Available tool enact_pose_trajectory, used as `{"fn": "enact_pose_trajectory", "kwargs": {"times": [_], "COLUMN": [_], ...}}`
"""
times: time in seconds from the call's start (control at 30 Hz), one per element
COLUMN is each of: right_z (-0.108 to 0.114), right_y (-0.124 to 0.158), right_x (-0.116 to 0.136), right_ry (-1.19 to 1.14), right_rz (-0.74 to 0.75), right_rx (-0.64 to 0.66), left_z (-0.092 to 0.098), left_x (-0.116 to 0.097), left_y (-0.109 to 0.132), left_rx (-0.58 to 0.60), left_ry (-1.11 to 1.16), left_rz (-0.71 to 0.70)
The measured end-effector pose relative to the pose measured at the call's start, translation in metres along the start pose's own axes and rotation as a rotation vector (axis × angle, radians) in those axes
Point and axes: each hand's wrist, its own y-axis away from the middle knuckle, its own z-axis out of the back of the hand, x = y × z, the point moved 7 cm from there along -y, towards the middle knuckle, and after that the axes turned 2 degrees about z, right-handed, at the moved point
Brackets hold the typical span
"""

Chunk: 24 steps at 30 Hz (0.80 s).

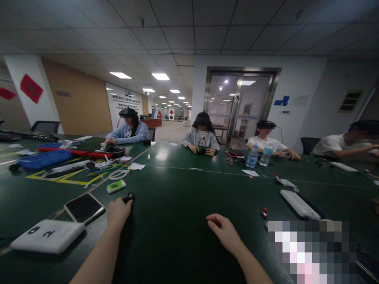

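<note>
A dark green bench (pixel 168 240) fills the lower half of the frame, with thin pale seams running across it. Along its far edge sit four people: one in a light blue top (pixel 134 132) left of centre, one in a grey jacket (pixel 189 139) at the centre, one in a white shirt (pixel 251 141) right of centre, and another in white (pixel 325 148) at the right edge.

A blue tray (pixel 45 159) lies at the left of the frame. In the lower left, a white case (pixel 63 236) marked in black lies near a flat device (pixel 85 208) with a dark screen. A long white device (pixel 297 203) lies at the right, and two clear bottles (pixel 252 157) stand right of centre, toward the far edge.

The left hand (pixel 119 211), left of centre in the lower half, has its grip closed on a small black item. The right hand (pixel 223 232), lower and right of centre, has a loosely curled grip, a narrow gap between thumb and fingers, over the bench.

A white cable coil (pixel 118 174) and, just below it, a green-and-white pack (pixel 116 186) lie beyond the left hand. The black item (pixel 129 197) shows at that hand's fingertips. Smallest is a red-topped piece (pixel 264 213), right of the right hand.
</note>
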Motion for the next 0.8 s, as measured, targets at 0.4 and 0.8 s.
{"fn": "enact_pose_trajectory", "kwargs": {"times": [0.4,0.8], "right_z": [-0.001,-0.016], "right_y": [0.000,0.014], "right_x": [0.001,0.039], "right_ry": [0.001,0.150], "right_rz": [-0.007,0.201], "right_rx": [-0.032,0.061], "left_z": [-0.032,-0.036], "left_x": [-0.097,-0.154], "left_y": [0.084,0.202], "left_rx": [0.187,0.606], "left_ry": [0.072,0.323], "left_rz": [-0.523,-1.204]}}
